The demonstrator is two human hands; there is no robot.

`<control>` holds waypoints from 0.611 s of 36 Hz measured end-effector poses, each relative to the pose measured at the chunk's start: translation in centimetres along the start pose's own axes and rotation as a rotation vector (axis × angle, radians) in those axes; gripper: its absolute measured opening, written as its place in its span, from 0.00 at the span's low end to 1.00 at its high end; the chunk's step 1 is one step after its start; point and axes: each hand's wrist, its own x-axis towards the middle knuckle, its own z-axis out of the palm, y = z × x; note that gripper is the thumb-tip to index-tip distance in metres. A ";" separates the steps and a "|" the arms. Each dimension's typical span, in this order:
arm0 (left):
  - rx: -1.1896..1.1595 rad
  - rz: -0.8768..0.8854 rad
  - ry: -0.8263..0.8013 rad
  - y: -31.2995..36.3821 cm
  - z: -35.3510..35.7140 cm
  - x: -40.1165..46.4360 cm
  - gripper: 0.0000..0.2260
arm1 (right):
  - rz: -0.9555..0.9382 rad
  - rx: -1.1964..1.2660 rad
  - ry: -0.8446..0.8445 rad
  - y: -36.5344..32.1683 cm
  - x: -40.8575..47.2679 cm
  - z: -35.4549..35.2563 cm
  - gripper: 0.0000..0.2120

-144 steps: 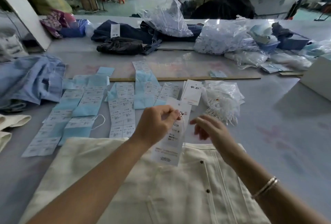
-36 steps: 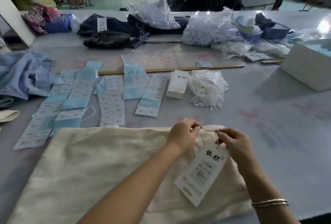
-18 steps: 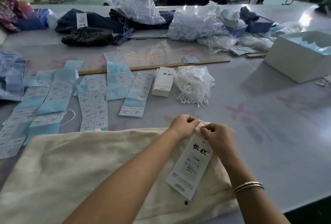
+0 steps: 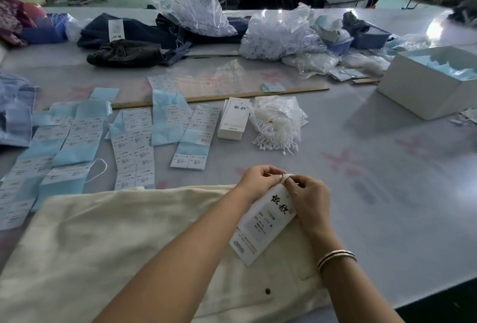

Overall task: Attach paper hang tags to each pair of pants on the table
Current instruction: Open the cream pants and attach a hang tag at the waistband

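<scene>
A big workshop floor runs away behind a long pale worktop (image 4: 387, 193) that fills most of my view. Close to me lie the cream pants (image 4: 116, 245), spread flat, the waistband edge running left to right along their far side and a dark button showing near the lower right.

My left hand (image 4: 258, 180) and my right hand (image 4: 307, 198) meet at the far right corner of the pants. Both have the fingers curled, each grip pinching at the top end of the white hang tag (image 4: 263, 222); the fingertips touch one another there, and I cannot tell exactly what small piece sits between them. The tag lies on the pants with its long axis slanting: the top end, with the black characters, points up and right toward my fingers, the bottom end points down and left toward my left forearm. A thin bracelet (image 4: 335, 256) sits on my right wrist.

Farther out on the worktop I see strips of blue-and-white size labels (image 4: 134, 141) laid in rows, a stack of spare hang tags (image 4: 235, 121) just right of them, and beside that a clear bag of white tag strings (image 4: 278, 126). A wooden ruler (image 4: 219, 98) lies behind these. A white box (image 4: 426, 85) stands at the right, dark garments (image 4: 129, 38) and more plastic bags (image 4: 278, 36) at the far edge.
</scene>
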 end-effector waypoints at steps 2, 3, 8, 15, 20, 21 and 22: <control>0.010 0.031 0.030 -0.2 0.1 0.0 0.05 | -0.002 -0.003 0.000 0.0 0.0 0.1 0.04; 0.014 0.045 0.043 -0.3 0.2 -0.1 0.05 | -0.004 -0.002 0.001 0.0 0.1 0.1 0.05; 0.075 0.097 0.082 -0.4 0.6 -0.1 0.03 | -0.017 -0.021 -0.004 0.0 0.1 0.0 0.05; 0.077 0.087 0.092 -0.3 0.5 0.0 0.02 | -0.050 -0.042 0.006 0.0 0.0 0.1 0.05; 0.149 0.095 0.161 -0.5 0.7 0.5 0.04 | -0.042 -0.037 -0.071 -0.3 0.1 -0.6 0.05; 0.136 0.081 0.183 -0.5 0.6 0.6 0.04 | -0.021 -0.026 -0.104 -0.3 0.1 -1.1 0.06; 0.114 0.067 0.199 -0.5 0.5 0.8 0.05 | 0.015 0.006 -0.135 -0.2 0.1 -1.7 0.07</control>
